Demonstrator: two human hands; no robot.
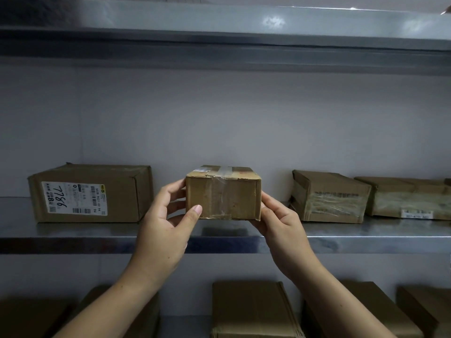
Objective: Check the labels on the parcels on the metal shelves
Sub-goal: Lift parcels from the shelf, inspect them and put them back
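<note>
**Small parcel held in both hands, no label showing yet**

At the left of the middle shelf [73, 236], a sheet of smooth, reflective metal, a labelled carton [117, 193] stands on edge with its white label [74, 197] turned outward, so the handwritten 7786 reads from the aisle. Next, the left hand [166, 225] grasps the small parcel [223, 193], thumb pressed on the lower front corner and fingers wrapped round the left side. The parcel sits above the shelf's front centre; I cannot tell whether its base touches the metal. Its facing side is plain, scuffed brown cardboard crossed by glossy clear tape, so the two-handed grip probably serves to tilt it and find the label. The right hand [280, 220] clasps its right edge from below. Further right lie two flatter, tape-wrapped cartons [329, 196].
</note>
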